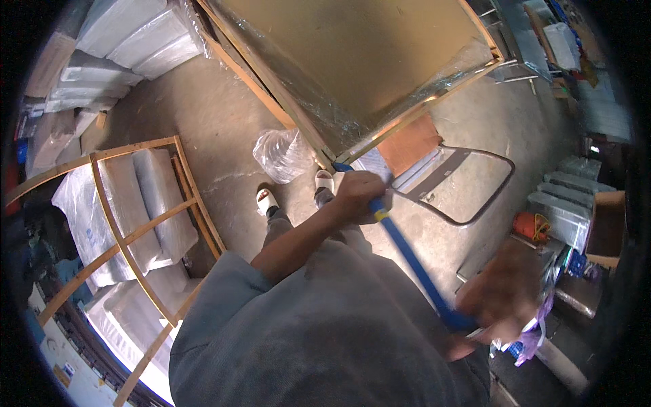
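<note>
- Two hands down at the near corner of the wooden-framed panel (352,54). What have we got on them?
- We've got a blue bar tool (410,254) running from that corner back toward our right side. Left hand (363,195): fingers curled tight round it near the far end, by the yellow band (380,214).
- Right hand (498,298)?
- At the near end of the bar, motion-blurred. We can't tell how its fingers sit.
- Is the tip biting on the corner?
- Can't confirm. It overlaps the corner in our view; contact is unclear.
- Progress?
- Our read: mid-work. Panel has its timber edging and clear film over it, so that much looks done. Nothing tells us the corner is finished; how much is left, we can't say.
- Around it?
- We see crumpled clear plastic (283,156) near our feet, brown cardboard (410,144) and a tubular metal frame (446,175) beyond the bar.
</note>
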